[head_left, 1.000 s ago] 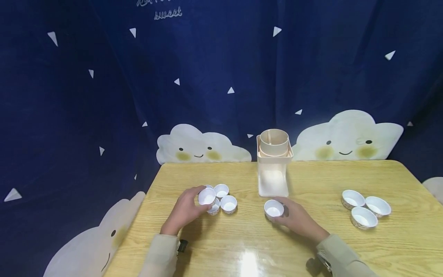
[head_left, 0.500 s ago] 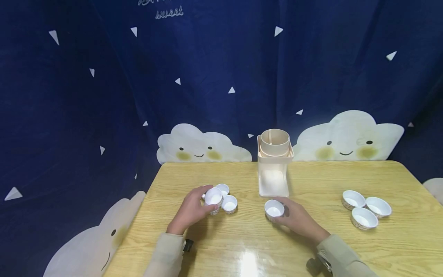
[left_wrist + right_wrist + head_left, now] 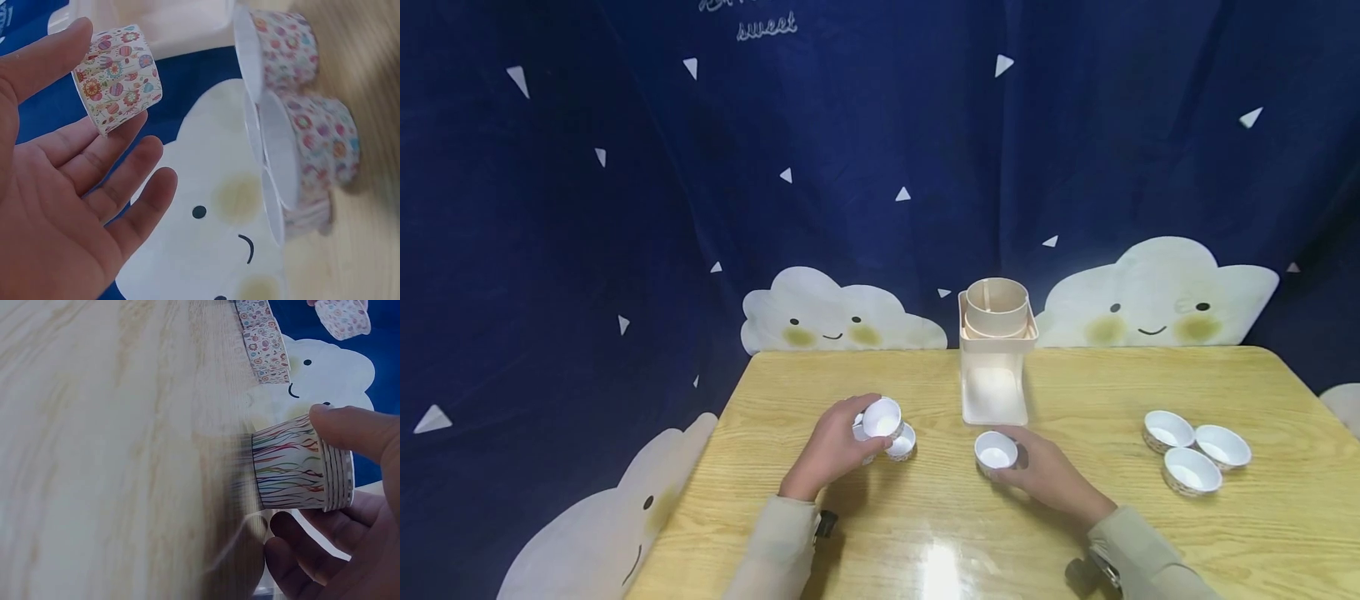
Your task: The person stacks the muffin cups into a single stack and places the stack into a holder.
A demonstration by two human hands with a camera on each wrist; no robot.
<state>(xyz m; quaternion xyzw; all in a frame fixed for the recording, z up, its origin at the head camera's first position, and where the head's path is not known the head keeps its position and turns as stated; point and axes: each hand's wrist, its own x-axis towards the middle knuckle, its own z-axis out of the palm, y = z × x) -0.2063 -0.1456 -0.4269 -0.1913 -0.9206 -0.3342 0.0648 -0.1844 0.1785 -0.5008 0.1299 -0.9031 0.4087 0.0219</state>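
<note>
My left hand [image 3: 838, 450] pinches a small paper baking cup [image 3: 125, 78], white inside with a floral print, thumb on one side and fingers on the other. It is held over a cluster of similar floral cups [image 3: 284, 50], which the hand and cup partly hide in the head view. My right hand [image 3: 1052, 479] grips a stack of nested paper cups [image 3: 290, 465] with colourful wavy lines, thumb on top of the side in the right wrist view. Several rims show at the stack's wide end. The stack stands upright in front of the beige holder.
A beige plastic holder [image 3: 992, 396] with a round cup-like top [image 3: 997, 321] stands at the back middle of the wooden table [image 3: 1075, 400]. Three white-lined cups [image 3: 1192, 472] sit together at the right. A blue curtain [image 3: 850, 125] hangs behind the table.
My left hand has carried its floral cup to the right across the cluster, from the left-hand cups to above the right-hand ones. The right hand and its stack stay in place.
</note>
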